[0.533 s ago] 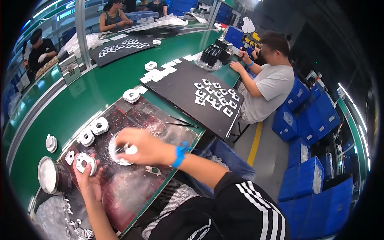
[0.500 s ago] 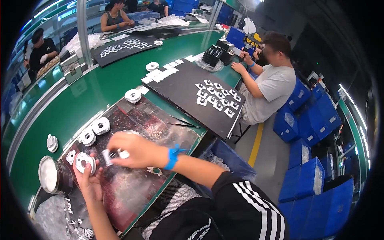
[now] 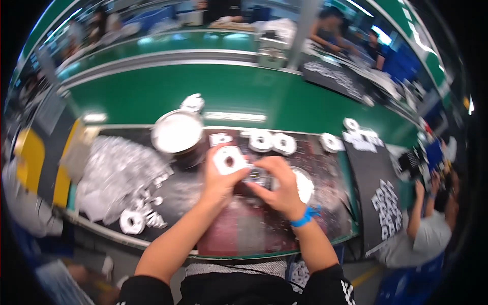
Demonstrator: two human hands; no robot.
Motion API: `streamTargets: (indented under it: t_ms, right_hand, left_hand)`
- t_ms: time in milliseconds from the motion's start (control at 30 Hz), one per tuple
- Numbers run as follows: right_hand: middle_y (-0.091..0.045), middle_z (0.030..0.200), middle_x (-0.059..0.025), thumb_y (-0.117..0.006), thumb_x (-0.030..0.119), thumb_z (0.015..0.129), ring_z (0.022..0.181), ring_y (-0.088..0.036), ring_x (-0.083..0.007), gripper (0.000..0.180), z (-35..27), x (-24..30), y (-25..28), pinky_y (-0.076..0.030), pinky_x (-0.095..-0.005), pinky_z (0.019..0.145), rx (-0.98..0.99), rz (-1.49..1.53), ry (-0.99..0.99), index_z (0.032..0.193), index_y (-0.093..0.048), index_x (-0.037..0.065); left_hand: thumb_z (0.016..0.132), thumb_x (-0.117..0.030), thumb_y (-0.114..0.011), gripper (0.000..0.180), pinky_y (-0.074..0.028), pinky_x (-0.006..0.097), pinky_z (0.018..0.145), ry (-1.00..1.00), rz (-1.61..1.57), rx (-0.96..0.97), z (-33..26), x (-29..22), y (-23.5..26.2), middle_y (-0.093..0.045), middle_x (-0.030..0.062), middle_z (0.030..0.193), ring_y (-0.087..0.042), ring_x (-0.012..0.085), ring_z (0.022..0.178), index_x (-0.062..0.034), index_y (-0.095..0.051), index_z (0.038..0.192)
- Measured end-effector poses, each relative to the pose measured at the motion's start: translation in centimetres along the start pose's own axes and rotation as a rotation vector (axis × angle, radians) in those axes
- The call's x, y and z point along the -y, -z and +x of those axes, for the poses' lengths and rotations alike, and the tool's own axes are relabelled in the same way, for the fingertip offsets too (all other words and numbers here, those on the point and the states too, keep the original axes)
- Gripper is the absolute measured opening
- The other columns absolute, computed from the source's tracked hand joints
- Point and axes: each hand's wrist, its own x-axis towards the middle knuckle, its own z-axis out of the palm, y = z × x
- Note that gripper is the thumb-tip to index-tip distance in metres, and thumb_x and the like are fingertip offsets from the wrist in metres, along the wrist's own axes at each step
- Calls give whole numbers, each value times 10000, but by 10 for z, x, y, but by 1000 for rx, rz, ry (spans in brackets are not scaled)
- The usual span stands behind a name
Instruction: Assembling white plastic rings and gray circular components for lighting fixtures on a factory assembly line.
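Observation:
Over the middle of the dark work board (image 3: 223, 231), my left hand (image 3: 216, 183) is closed on a white round plastic housing (image 3: 227, 158) with a dark hole in its centre. My right hand (image 3: 282, 190), wearing a blue wristband, pinches a small dark round part (image 3: 255, 175) with a pale edge. That part is close beside the housing; blur hides whether they touch. Behind my hands stand two white ring-shaped housings (image 3: 272, 143). A white round dish or lid (image 3: 303, 185) is partly hidden by my right hand.
A tub of white material (image 3: 178, 132) stands behind left. Clear plastic bags (image 3: 119, 175) and loose white pieces (image 3: 147, 213) lie at left. At right, a black board (image 3: 363, 178) carries several small white-and-black parts. A co-worker (image 3: 424, 229) sits beyond it.
My view has swung left, so the bench now lies straight across. My hands have come closer together, the small dark part now beside the housing.

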Motion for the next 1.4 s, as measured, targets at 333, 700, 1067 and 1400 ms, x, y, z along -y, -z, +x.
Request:
streamTargets:
  t_ms: [333,700,1067,1400]
  right_hand:
    - [-587,1178,-117,-766,-77,723,1103,-592,-203,641,-11,-2,-21,-473,-333,974,-75,632,-403,1289,-476,-1]
    - [-601,1197,-122,-756,-19,729,1077,-591,-214,533,-6,-18,6,-476,-339,939,-87,518,-290,1226,-565,-6]
    - [-616,1049,-107,-789,-17,658,970,-622,-255,526,2,-5,11,-518,-334,829,166,22,-34,1164,-667,55]
    - [-610,1048,-105,-740,-56,663,944,-623,-235,470,-2,-5,4,-520,-323,806,108,39,-85,1116,-712,66]
  left_hand:
    - [786,133,-667,711,-551,381,896,225,-219,-69,-2,0,5,-543,133,1221,-587,266,1146,-148,-351,1357]
    - [1000,-292,-372,379,-533,321,654,277,170,112,-1,-18,-3,-621,131,1072,-662,241,825,-146,-328,1347]
    - [1001,-256,-473,390,-467,301,853,-17,651,327,-5,-7,1,-545,106,1157,-547,169,1038,-79,-371,1334]
    - [927,-169,-625,501,-484,347,889,-101,714,315,-11,0,-1,-587,165,1163,-596,230,1066,-58,-385,1353]
